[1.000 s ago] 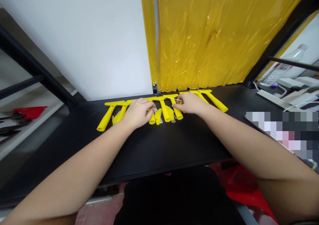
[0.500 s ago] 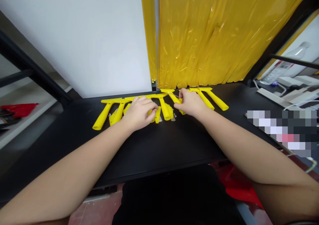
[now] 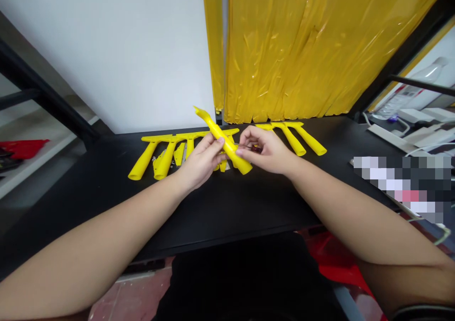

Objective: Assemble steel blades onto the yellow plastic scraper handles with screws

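Note:
My left hand point(image 3: 202, 162) is closed around a yellow plastic part with a hollow tubular handle point(image 3: 213, 129), lifted off the black table and tilted, its open end toward me. Close against the tube, my right hand point(image 3: 268, 150) grips a small screwdriver point(image 3: 255, 148) with a thin metal shaft and a dark handle, mostly covered by the fingers. Behind my left hand lie several like yellow parts point(image 3: 142, 160), lined up along the back. Two more yellow parts point(image 3: 295, 141) lie beyond my right hand. Small flat yellow pieces point(image 3: 178, 154) and tiny screws lie among them.
The black table point(image 3: 227, 207) stands against a white panel point(image 3: 142, 51) and a yellow plastic-wrapped panel point(image 3: 284, 51). Black frame posts rise on both sides. At right are a plastic bottle point(image 3: 408, 93), white boxes and cables; a red item point(image 3: 24, 149) is at far left.
My left hand has taken up a yellow part from the row and raised it, tilted. My right hand has brought the screwdriver close to its tube.

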The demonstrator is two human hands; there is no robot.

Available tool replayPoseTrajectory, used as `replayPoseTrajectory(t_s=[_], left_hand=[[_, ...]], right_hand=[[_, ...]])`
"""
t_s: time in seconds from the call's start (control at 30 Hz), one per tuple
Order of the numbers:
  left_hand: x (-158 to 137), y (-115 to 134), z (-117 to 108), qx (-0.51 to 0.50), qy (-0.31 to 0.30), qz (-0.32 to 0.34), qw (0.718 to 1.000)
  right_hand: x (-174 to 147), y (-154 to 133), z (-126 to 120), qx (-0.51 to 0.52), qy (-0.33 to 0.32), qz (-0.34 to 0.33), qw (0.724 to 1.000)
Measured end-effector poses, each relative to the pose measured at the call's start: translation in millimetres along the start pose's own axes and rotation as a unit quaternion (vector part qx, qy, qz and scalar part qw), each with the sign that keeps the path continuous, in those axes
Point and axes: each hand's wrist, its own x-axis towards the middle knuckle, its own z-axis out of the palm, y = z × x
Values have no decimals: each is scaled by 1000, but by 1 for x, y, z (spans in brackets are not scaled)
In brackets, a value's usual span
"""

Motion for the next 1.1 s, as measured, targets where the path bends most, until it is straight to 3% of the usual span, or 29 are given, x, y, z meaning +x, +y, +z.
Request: replayPoseTrajectory(t_s=[0.07, 0.17, 0.27, 0.33, 0.43, 0.53, 0.6, 0.7, 0.77, 0.93, 1.0, 1.1], left_hand=[[2, 6, -2, -42, 33, -36, 998], [5, 14, -11, -62, 33, -69, 995], [6, 22, -18, -40, 21, -89, 995], [6, 26, -18, -4, 17, -99, 995], [3, 28, -16, 54, 7, -102, 993], [1, 26, -15, 68, 11, -107, 992], [2, 24, -16, 67, 16, -109, 992], [3, 21, -18, 71, 16, -113, 991], [3, 20, -19, 73, 16, -114, 991], [2, 18, -19, 80, 5, -109, 991], [2, 18, -18, 85, 4, -109, 990], [1, 18, -18, 88, 1, -109, 990]], right_hand=[[2, 9, -18, -12, 25, 30, 999], [7, 32, -52, -70, 86, 95, 989], [10, 51, -81, -214, 151, 153, 953], [10, 56, -92, -269, 176, 191, 927], [7, 49, -98, -261, 171, 227, 923], [-1, 33, -101, -213, 109, 246, 939], [-7, 22, -103, -205, -8, 247, 947], [-15, 11, -101, -213, -214, 251, 920], [-18, 8, -96, -234, -280, 268, 892], [-17, 6, -78, -311, -288, 323, 846], [-15, 6, -73, -322, -267, 311, 853], [-10, 9, -63, -355, -186, 241, 884]])
